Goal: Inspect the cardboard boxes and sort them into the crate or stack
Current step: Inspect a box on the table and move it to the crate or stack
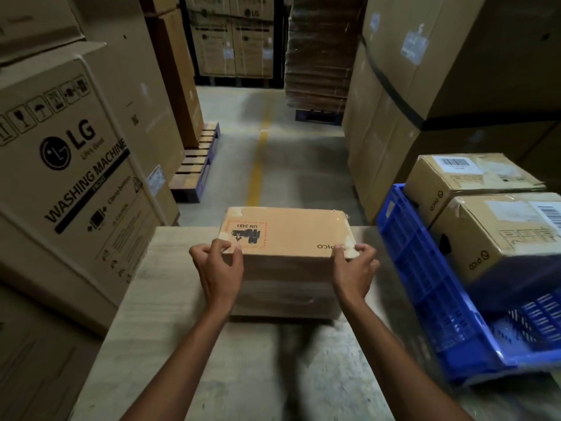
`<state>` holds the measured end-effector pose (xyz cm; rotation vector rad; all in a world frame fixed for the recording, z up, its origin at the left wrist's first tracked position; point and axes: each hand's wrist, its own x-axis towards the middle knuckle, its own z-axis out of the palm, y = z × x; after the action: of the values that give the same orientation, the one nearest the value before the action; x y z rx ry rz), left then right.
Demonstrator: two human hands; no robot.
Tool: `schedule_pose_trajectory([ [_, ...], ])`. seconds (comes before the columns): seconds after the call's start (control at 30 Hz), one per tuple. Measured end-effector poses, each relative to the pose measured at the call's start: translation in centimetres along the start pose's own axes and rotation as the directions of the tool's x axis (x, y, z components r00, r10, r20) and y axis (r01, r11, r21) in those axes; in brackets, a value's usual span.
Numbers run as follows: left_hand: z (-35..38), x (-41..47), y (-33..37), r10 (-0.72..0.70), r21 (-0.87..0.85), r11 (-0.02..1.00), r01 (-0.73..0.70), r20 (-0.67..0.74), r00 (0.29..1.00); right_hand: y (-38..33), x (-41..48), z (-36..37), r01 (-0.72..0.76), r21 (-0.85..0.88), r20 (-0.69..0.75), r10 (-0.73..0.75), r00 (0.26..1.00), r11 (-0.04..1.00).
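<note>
A brown rectangular cardboard box (pixel 285 235) sits on the pale surface (pixel 170 299); left hand (pixel 217 265) and right hand (pixel 353 268) grip its near corners, left of the blue plastic crate (pixel 425 268).

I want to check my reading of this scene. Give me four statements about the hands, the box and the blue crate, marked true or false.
1. The left hand and the right hand both grip the box on the table. True.
2. The blue crate stands left of the table. False: it stands to the right.
3. The blue crate holds nothing. False: cardboard boxes sit in it.
4. The label on the gripped box reads UN 3481. True.
</note>
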<state>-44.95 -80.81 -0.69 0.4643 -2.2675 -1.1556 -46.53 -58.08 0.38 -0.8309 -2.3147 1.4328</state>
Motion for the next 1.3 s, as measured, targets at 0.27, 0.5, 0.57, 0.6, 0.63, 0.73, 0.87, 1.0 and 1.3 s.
schedule_pose_trajectory([
  [0.27, -1.7, -3.9, -1.8, 0.293, 0.337, 0.885, -0.321, 0.133, 0.947, 0.7, -4.1, 1.3, 0.494, -0.249, 0.103, -0.485, 0.869, 0.833],
  [0.5, -1.0, -3.3, -1.8, 0.482, 0.271, 0.781, -0.563, 0.313, 0.819, -0.2, -8.2, 5.7, 0.869, -0.148, 0.392, -0.778, 0.490, 0.473],
  [0.57, -1.0, -3.8, -2.4, 0.469, 0.272, 0.780, -0.563, 0.341, 0.815, 0.3, -8.1, 6.2, 0.878, -0.197, 0.374, -0.795, 0.478, 0.436],
  [0.6, -1.0, -3.9, -2.4, 0.465, 0.278, 0.777, -0.564, 0.350, 0.813, 0.5, -8.1, 6.4, 0.880, -0.217, 0.364, -0.802, 0.474, 0.422],
  [0.63, -1.1, -3.9, -2.3, 0.462, 0.284, 0.773, -0.567, 0.360, 0.810, 0.6, -8.0, 6.5, 0.880, -0.234, 0.359, -0.804, 0.474, 0.414],
  [0.73, -1.3, -2.9, -1.4, 0.464, 0.297, 0.755, -0.584, 0.387, 0.797, 0.2, -7.4, 6.7, 0.881, -0.295, 0.381, -0.800, 0.463, 0.369],
  [0.87, -1.0, -0.6, 0.2, 0.393, 0.331, 0.745, -0.579, 0.482, 0.783, -1.8, -6.0, 7.0, 0.881, -0.364, 0.484, -0.746, 0.457, 0.303],
  [1.0, 0.1, 1.3, 0.6, 0.289, 0.332, 0.773, -0.540, 0.574, 0.766, -2.8, -4.7, 7.1, 0.872, -0.382, 0.575, -0.659, 0.484, 0.306],
  [1.3, 0.7, 2.2, 0.1, 0.248, 0.372, 0.747, -0.551, 0.613, 0.750, -2.6, -4.1, 6.9, 0.881, -0.352, 0.718, -0.513, 0.471, 0.316],
])
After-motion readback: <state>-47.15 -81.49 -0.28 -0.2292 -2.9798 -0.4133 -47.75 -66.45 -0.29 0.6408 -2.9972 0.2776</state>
